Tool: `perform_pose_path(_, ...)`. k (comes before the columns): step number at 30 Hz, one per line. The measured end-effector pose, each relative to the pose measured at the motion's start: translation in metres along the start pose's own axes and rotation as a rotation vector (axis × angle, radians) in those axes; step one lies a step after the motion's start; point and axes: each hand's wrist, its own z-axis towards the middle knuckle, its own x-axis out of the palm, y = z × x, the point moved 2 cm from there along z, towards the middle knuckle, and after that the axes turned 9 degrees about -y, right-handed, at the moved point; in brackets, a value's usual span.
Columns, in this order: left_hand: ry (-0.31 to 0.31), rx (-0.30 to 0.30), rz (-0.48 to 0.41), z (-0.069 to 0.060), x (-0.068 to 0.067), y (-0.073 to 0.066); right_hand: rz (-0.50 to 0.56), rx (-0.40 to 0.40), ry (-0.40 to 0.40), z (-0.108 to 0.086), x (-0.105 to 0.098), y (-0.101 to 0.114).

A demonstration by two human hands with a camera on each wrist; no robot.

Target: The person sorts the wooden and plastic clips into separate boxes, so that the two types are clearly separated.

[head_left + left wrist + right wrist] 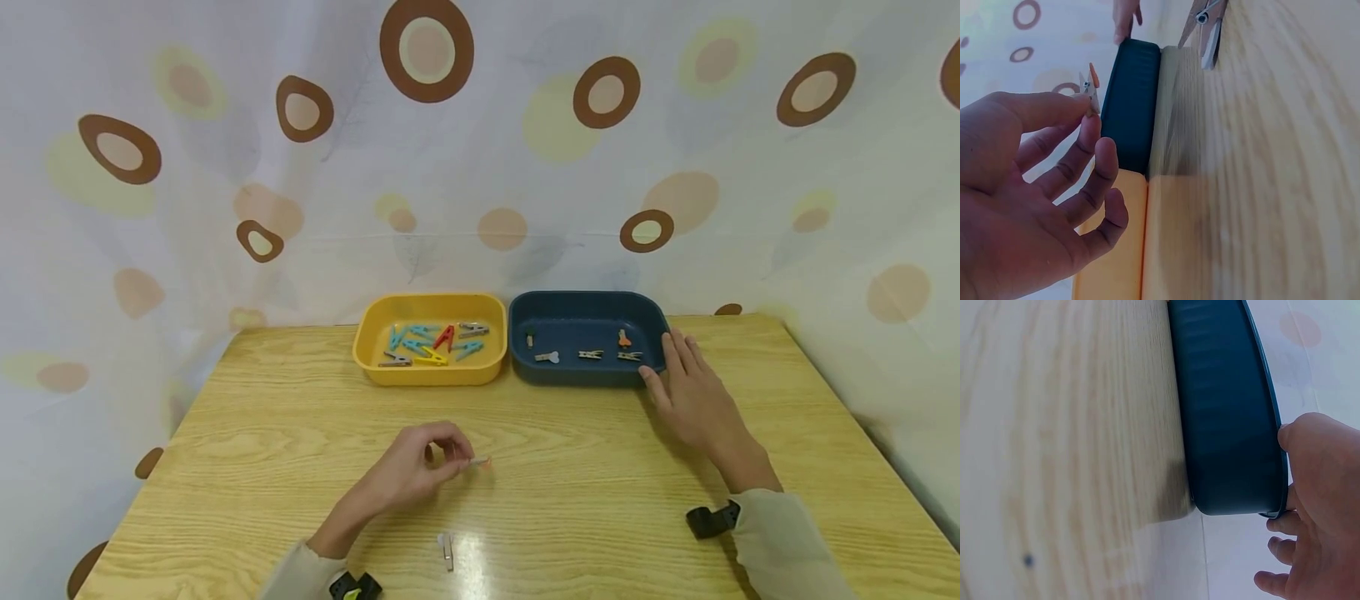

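In the head view my left hand (pixel 420 467) pinches a small wooden clothespin (pixel 480 462) with an orange ornament between thumb and index finger, above the table. The left wrist view shows this clothespin (pixel 1090 94) upright at the fingertips, the other fingers loosely bent. My right hand (pixel 693 404) rests at the right front corner of the dark blue bin (pixel 585 379), thumb on the rim and fingers fairly straight along the side. Inside that bin lie several wooden clothespins (pixel 590 355). Another clothespin (pixel 448 552) with a pale ornament lies near the front of the table.
Left of the blue bin stands a yellow bin (pixel 431 377) holding several plastic clips (pixel 444 337) in light blue, red, yellow and grey. Both bins stand at the back of the wooden table (pixel 570 500), close to a patterned curtain (pixel 480 167).
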Motion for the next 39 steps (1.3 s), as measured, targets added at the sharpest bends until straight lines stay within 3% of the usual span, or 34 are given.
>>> perform_pose_path(7, -0.060, -0.029, -0.019, 0.009, 0.003, -0.005, 0.007, -0.001, 0.002, -0.002, 0.001, 0.000)
perform_pose_path(14, -0.127, -0.006, -0.026, 0.019, 0.005, -0.013, 0.016, -0.005, -0.003, -0.001, 0.001, 0.003)
perform_pose_path(30, -0.206, 0.023, -0.091, 0.060, 0.018, -0.024, 0.009, -0.010, -0.003, 0.002, -0.004, 0.003)
perform_pose_path(39, -0.291, 0.058, -0.083, 0.088, 0.023, -0.035, 0.023, 0.001, 0.006, 0.000, -0.001, 0.001)
